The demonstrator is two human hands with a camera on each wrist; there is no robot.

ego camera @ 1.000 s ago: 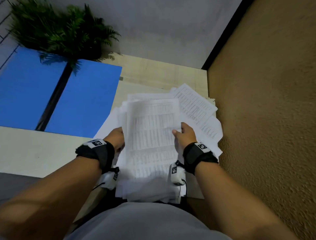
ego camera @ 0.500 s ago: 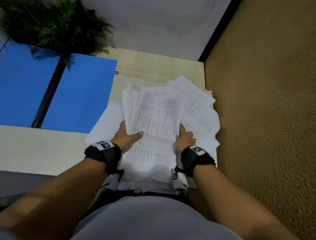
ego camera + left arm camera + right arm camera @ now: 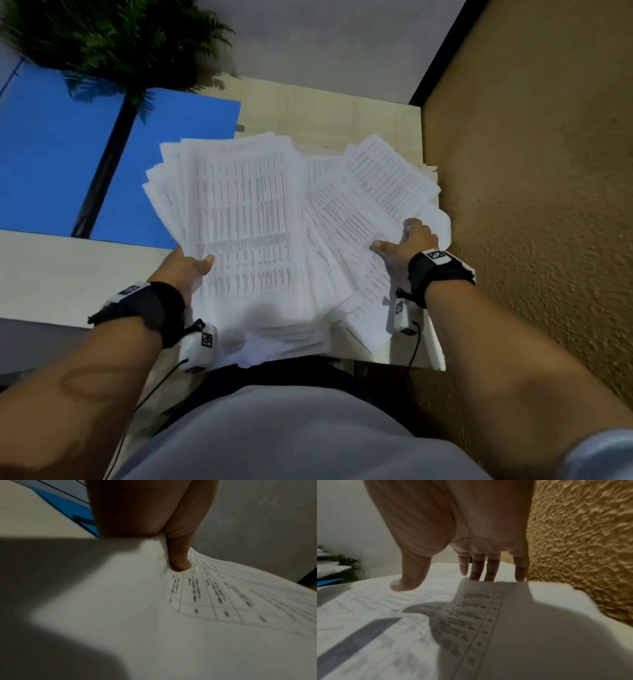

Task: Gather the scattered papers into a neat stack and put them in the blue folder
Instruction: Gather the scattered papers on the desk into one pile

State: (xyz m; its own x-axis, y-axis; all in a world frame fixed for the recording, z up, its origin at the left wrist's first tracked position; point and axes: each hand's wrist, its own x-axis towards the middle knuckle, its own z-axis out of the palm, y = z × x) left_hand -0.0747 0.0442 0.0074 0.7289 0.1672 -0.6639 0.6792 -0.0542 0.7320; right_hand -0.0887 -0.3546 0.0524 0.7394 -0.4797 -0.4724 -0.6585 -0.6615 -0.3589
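My left hand point(image 3: 191, 269) grips a thick, fanned stack of printed papers point(image 3: 246, 219) by its near left edge. Its thumb point(image 3: 178, 561) lies on top and the other fingers are hidden beneath. To the right, several loose papers point(image 3: 373, 185) lie overlapping on the table. My right hand point(image 3: 407, 243) rests on them, fingers point(image 3: 476, 566) straight with tips hidden behind a sheet's raised edge and thumb pad on the paper. The blue folder point(image 3: 51, 154) lies open to the left, a dark strip down its middle.
A pale wooden table point(image 3: 325, 109) carries the papers, and a white surface point(image 3: 68, 270) lies at the near left. A rough brown wall point(image 3: 531, 205) stands close on the right. A green plant point(image 3: 113, 41) stands at the back left beside the folder.
My right hand has let go of the stack and moved right onto the loose sheets. My left hand now holds the stack alone, shifted to the left.
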